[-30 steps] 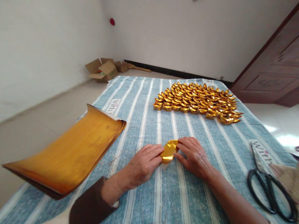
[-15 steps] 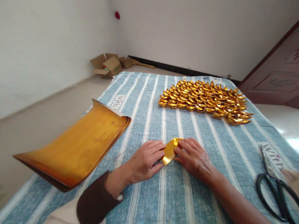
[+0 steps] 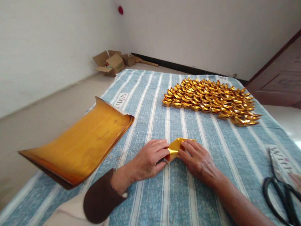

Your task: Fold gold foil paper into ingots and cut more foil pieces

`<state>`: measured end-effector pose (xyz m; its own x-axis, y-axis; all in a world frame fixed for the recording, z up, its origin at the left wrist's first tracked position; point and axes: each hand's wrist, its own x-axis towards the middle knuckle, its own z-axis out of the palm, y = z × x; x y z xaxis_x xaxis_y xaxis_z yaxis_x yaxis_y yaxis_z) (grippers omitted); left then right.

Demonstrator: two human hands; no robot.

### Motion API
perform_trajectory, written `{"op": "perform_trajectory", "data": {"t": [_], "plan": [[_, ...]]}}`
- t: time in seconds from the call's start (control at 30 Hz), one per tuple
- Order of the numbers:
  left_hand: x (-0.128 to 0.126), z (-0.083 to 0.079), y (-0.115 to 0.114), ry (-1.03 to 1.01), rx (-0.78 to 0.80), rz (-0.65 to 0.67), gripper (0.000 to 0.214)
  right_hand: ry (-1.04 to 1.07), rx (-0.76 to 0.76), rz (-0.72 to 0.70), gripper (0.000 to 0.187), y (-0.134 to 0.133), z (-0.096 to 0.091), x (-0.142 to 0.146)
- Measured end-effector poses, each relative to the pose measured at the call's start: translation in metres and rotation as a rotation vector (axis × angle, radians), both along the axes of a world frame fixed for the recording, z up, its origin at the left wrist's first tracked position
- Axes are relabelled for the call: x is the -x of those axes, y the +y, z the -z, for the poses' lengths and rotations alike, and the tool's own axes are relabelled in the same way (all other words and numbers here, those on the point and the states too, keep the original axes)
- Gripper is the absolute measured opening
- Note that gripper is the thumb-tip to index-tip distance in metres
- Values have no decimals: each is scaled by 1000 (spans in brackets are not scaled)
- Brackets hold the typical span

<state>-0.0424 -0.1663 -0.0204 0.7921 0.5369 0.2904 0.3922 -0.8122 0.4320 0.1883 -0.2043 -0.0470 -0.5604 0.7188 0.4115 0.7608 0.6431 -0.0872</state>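
A small piece of folded gold foil paper (image 3: 174,152) is between my two hands, just over the striped cloth. My left hand (image 3: 152,158) grips its near left end, thumb below and fingers on top. My right hand (image 3: 197,157) pinches the far right part, where a pointed flap sticks out past the fingertips. The near end of the paper is bent up, and part of it is hidden behind my fingers. To the left lies a stack of large gold paper sheets (image 3: 80,141) with curled edges.
Rows of folded gold paper ingots (image 3: 207,97) stand at the far right of the striped tablecloth (image 3: 145,201). Black-handled scissors (image 3: 279,185) lie at the right edge, near part of another hand (image 3: 296,180). Cardboard boxes (image 3: 113,64) sit on the floor beyond the table.
The near end of the gold paper, flat before, is now bent up between my hands. My hands stay at nearly the same place. The whole view has shifted slightly.
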Motion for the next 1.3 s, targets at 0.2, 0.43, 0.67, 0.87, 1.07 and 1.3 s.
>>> {"op": "perform_trajectory", "data": {"t": [0.2,0.43,0.67,0.87,1.07,1.3], "plan": [[-8,5,0,-40,-121,-19,18,-29,-26,11,14,-2,-2,5],[-10,7,2,-146,-27,-84,15,12,-51,64,19,-5,-4,12],[-18,12,4,-242,76,-213,10,45,-37,125,19,-6,3,18],[-22,15,0,-252,11,-332,9,83,-51,123,20,-7,3,19],[-23,17,0,-243,-37,-357,12,44,-29,122,31,-8,0,18],[-23,17,0,-265,-56,-369,14,17,-42,109,34,-9,4,16]]}}
